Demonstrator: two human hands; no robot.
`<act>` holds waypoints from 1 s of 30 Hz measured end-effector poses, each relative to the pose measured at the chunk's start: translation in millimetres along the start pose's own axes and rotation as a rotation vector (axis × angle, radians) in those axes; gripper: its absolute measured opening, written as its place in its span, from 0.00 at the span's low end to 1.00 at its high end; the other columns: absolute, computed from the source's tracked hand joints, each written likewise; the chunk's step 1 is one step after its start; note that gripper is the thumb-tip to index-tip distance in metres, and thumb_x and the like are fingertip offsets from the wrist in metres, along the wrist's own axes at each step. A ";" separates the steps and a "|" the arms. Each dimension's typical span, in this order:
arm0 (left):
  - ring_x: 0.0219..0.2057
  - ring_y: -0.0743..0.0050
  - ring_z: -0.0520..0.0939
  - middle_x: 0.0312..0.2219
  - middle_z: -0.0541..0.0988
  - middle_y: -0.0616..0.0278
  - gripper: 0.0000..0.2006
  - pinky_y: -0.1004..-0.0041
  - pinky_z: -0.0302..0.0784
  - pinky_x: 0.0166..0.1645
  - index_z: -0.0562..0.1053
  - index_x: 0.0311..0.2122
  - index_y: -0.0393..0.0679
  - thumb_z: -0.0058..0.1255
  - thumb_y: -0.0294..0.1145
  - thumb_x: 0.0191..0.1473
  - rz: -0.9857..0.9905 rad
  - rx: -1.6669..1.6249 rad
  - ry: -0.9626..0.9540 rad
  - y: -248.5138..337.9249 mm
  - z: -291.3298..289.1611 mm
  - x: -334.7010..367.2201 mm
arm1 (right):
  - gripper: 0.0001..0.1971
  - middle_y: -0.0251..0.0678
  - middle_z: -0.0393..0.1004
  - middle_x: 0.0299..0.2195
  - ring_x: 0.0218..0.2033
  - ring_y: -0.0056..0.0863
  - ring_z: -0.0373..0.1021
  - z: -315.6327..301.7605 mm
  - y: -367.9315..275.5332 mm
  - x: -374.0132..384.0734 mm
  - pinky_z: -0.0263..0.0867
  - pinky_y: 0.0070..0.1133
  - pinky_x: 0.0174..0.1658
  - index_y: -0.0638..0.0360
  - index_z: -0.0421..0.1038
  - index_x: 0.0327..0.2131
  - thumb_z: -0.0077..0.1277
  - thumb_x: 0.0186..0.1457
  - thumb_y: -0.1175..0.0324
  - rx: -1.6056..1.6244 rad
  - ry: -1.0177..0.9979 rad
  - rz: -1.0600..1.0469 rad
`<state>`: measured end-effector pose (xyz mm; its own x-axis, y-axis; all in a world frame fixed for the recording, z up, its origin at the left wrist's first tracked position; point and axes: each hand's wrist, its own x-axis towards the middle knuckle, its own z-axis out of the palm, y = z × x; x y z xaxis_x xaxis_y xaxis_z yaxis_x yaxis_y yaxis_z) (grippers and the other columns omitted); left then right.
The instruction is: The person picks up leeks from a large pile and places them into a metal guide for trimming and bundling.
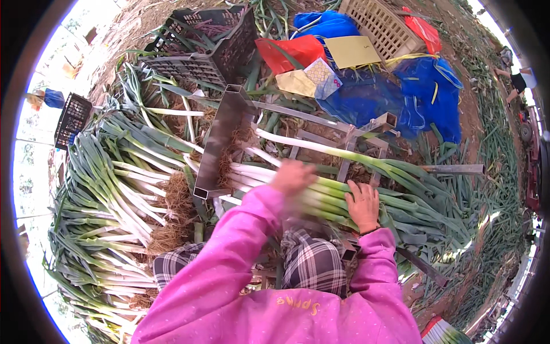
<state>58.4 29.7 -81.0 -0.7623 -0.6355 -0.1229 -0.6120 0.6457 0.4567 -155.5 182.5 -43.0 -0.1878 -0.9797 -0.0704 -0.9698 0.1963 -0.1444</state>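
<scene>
A bundle of leeks (326, 192) lies across a metal frame (344, 163), white root ends to the left and green leaves to the right. The roots rest against an upright metal plate (215, 143) on the frame. My left hand (293, 179) is over the white stems, smeared by motion, so its fingers are hard to make out. Flat on the green part, my right hand (362, 205) has its fingers spread over the leeks. One leek (303, 142) lies apart from the bundle, farther back on the frame.
Many loose leeks (114, 195) are heaped on the left. Behind the frame are a black crate (200, 60), a beige crate (381, 28), blue mesh bags (429, 92), a red bag (289, 53) and a cardboard piece (352, 51). Cut leaves (492, 229) litter the right side.
</scene>
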 end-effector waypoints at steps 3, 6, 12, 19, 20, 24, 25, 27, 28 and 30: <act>0.44 0.58 0.74 0.35 0.77 0.59 0.15 0.57 0.60 0.56 0.75 0.42 0.51 0.46 0.46 0.55 -0.050 0.383 0.214 -76.0 -26.0 -33.0 | 0.16 0.33 0.71 0.39 0.46 0.34 0.65 5.7 0.0 0.4 0.58 0.36 0.50 0.41 0.70 0.47 0.49 0.53 0.59 0.012 0.087 0.006; 0.42 0.56 0.73 0.30 0.77 0.58 0.15 0.57 0.64 0.51 0.74 0.30 0.46 0.44 0.47 0.56 -0.234 0.248 0.443 -97.9 -25.8 -45.9 | 0.15 0.33 0.72 0.37 0.45 0.34 0.65 11.1 -10.8 8.6 0.58 0.35 0.49 0.42 0.71 0.46 0.49 0.53 0.59 0.041 -0.001 0.078; 0.32 0.45 0.78 0.28 0.79 0.49 0.13 0.52 0.66 0.43 0.73 0.30 0.46 0.39 0.41 0.58 -0.500 0.039 0.342 -94.7 -20.8 -39.2 | 0.14 0.33 0.72 0.37 0.44 0.35 0.66 18.7 -14.1 -1.7 0.59 0.36 0.48 0.44 0.72 0.44 0.50 0.53 0.61 -0.091 0.114 0.126; 0.31 0.45 0.79 0.26 0.79 0.48 0.12 0.50 0.67 0.41 0.71 0.33 0.44 0.39 0.39 0.56 -0.573 0.105 0.229 -112.2 -17.2 -36.1 | 0.14 0.35 0.70 0.38 0.47 0.37 0.64 18.0 -20.9 0.2 0.57 0.40 0.52 0.43 0.72 0.44 0.47 0.55 0.58 -0.048 0.147 0.118; 0.34 0.49 0.79 0.28 0.79 0.53 0.08 0.52 0.67 0.41 0.72 0.35 0.45 0.44 0.36 0.52 -0.548 0.160 0.211 -107.2 -17.1 -33.6 | 0.13 0.35 0.70 0.38 0.47 0.37 0.64 17.9 -18.9 -1.5 0.58 0.39 0.51 0.43 0.72 0.44 0.47 0.54 0.58 -0.047 0.149 0.123; 0.36 0.59 0.75 0.32 0.75 0.62 0.12 0.58 0.69 0.43 0.72 0.37 0.45 0.51 0.27 0.42 0.101 0.143 0.619 -50.0 -31.3 -0.7 | 0.13 0.35 0.70 0.37 0.46 0.37 0.64 20.9 -16.6 -3.0 0.58 0.38 0.51 0.43 0.72 0.43 0.48 0.53 0.59 -0.041 0.161 0.119; 0.41 0.58 0.75 0.38 0.75 0.60 0.12 0.60 0.67 0.46 0.72 0.38 0.45 0.53 0.27 0.45 0.100 0.118 0.535 -21.1 -34.2 15.1 | 0.13 0.35 0.70 0.37 0.46 0.37 0.64 22.3 -15.8 -4.8 0.58 0.38 0.51 0.43 0.72 0.43 0.48 0.53 0.59 -0.045 0.156 0.121; 0.46 0.58 0.73 0.43 0.74 0.58 0.19 0.61 0.64 0.53 0.69 0.47 0.45 0.53 0.28 0.46 0.198 0.051 0.437 18.8 -34.8 50.0 | 0.12 0.35 0.70 0.37 0.46 0.36 0.64 21.9 -15.9 -3.7 0.59 0.38 0.50 0.43 0.72 0.42 0.48 0.53 0.59 -0.047 0.185 0.117; 0.47 0.57 0.73 0.43 0.74 0.58 0.21 0.61 0.63 0.54 0.68 0.50 0.45 0.53 0.29 0.47 0.188 0.040 0.404 28.4 -29.2 62.7 | 0.12 0.35 0.70 0.37 0.46 0.36 0.64 21.0 -18.8 -1.1 0.59 0.38 0.50 0.43 0.72 0.42 0.48 0.53 0.59 -0.051 0.187 0.105; 0.48 0.57 0.74 0.43 0.75 0.58 0.21 0.60 0.65 0.53 0.67 0.50 0.47 0.54 0.32 0.49 0.073 0.091 0.187 37.6 -18.2 78.8 | 0.12 0.35 0.70 0.36 0.45 0.36 0.65 21.1 -24.2 -1.1 0.59 0.37 0.49 0.43 0.72 0.41 0.48 0.53 0.60 -0.044 0.231 0.086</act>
<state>-20.9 -3.8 -57.4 -0.7584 -0.6473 0.0770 -0.5791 0.7233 0.3761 -128.5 179.7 -60.2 -0.2959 -0.9437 0.1480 -0.9536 0.2827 -0.1039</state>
